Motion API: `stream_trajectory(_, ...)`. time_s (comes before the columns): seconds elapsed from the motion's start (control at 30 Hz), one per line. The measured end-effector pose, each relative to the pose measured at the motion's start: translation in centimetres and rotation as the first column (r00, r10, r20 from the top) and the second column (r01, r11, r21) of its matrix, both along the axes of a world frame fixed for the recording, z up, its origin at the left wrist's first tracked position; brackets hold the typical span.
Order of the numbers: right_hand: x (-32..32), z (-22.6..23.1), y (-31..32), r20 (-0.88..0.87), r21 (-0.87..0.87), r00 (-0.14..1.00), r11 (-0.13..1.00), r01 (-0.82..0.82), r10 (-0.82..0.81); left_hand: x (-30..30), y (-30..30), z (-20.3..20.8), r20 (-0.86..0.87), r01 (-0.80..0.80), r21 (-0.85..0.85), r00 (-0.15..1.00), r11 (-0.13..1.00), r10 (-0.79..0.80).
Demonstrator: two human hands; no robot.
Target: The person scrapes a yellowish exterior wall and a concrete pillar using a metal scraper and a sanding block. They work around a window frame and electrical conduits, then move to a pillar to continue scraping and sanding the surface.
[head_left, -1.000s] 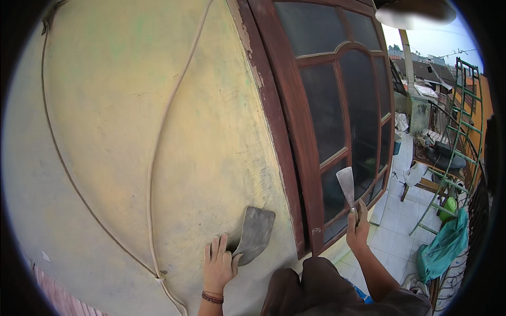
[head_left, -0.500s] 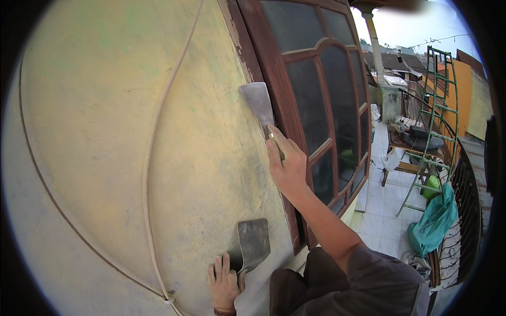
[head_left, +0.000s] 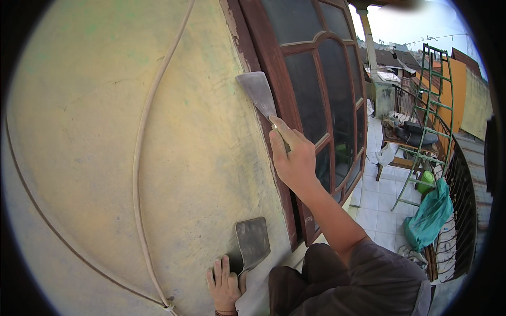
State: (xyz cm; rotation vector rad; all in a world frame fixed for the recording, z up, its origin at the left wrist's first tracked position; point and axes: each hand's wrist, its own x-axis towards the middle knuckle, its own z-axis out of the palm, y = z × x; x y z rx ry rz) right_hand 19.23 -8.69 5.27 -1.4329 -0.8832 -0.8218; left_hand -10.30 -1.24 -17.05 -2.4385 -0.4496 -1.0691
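My right hand [head_left: 295,160] is closed round the handle of a putty knife [head_left: 258,92] with a wide, flared grey blade. The blade tip lies at the seam between the yellowish wall [head_left: 179,158] and the brown wooden window frame [head_left: 274,79]. Lower down, my left hand [head_left: 225,284] is by the wall, fingers pointing up and thumb at the lower edge of a dark grey rectangular plate [head_left: 254,243]. The plate seems gripped between thumb and fingers, tilted off the wall; its hold is partly hidden.
A pale cable [head_left: 138,168] runs down the wall on the left. Dark window panes [head_left: 305,95] stand at right. Further off are a green ladder [head_left: 429,116], a low table [head_left: 392,138] with dark items, a teal bag [head_left: 429,218], a green container [head_left: 425,181] and a black railing [head_left: 464,210].
The putty knife and my right hand have moved slightly up along the seam. My left hand and the plate stay nearly in place. The view has shifted a little.
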Motion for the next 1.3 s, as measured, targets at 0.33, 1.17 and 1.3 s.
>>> stream_trajectory(0.33,0.7,0.3,-0.4,0.011,-0.028,0.999,0.999,-0.042,0.042,-0.1,0.0,0.0,-0.006,-0.017,0.011,1.000,1.000,0.017)
stream_trajectory(1.17,1.6,0.6,-0.5,0.006,0.031,0.996,0.996,-0.089,0.089,-0.1,0.0,-0.2,0.022,0.005,-0.005,1.000,1.000,-0.005)
stream_trajectory(1.3,1.6,1.3,-0.6,0.058,0.035,0.996,0.997,-0.074,0.072,0.0,-0.1,-0.3,0.032,0.008,0.003,0.999,1.000,-0.008)
